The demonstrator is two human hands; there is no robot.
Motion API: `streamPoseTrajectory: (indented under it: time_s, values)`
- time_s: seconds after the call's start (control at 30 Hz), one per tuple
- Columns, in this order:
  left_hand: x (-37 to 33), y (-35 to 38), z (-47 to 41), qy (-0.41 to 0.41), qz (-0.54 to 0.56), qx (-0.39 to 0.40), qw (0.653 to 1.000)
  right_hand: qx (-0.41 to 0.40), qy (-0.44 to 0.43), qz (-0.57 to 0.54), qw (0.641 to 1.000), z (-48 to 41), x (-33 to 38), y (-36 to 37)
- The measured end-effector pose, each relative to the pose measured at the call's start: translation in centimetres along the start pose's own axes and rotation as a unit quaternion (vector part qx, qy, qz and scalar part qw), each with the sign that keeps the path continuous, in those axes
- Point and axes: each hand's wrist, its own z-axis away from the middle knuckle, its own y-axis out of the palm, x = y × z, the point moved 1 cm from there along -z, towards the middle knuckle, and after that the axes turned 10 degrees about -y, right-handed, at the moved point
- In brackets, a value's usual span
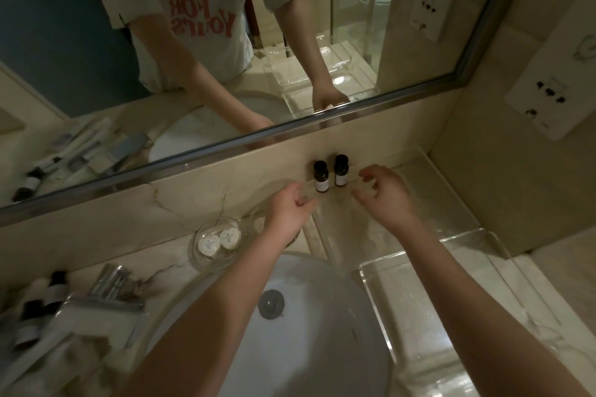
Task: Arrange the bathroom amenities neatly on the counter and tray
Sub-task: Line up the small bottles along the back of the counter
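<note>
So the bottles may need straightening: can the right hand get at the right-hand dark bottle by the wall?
Likely yes: the right hand hovers just beside the right dark bottle, fingers loosely curled toward it, with nothing between them.
</note>
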Motion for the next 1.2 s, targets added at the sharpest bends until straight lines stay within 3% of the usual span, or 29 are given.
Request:
streamPoseTrajectory:
  time_s: [0.17,0.4,0.67,0.8,1.07,1.2]
  values:
    - [2.7,-3.8,4.4,0.020,-0.059,-0.023,0.998,0.062,-0.071,0.033,0.995,4.9,4.9,0.3]
    - [9.4,-11.9,11.7,0.055,-0.268,-0.048,0.961,0.171,-0.160,0.060,0.970,10.0,13.6,3.6]
    - [19.6,-20.8,20.7,-0.002,-0.197,-0.125,0.972,0.318,-0.243,0.035,0.916,17.6,24.3,12.5]
    - [25.0,-24.4,23.9,-0.060,-0.198,-0.156,0.966,0.362,-0.267,0.016,0.893,20.8,28.8,17.1]
    - [38.5,-32.6,27.4,-0.270,-0.171,-0.148,0.936,0.464,-0.298,0.052,0.832,24.6,35.8,26.1]
    - [43.1,-35.0,28.0,-0.285,-0.200,-0.154,0.925,0.500,-0.305,0.081,0.806,25.7,39.0,30.4]
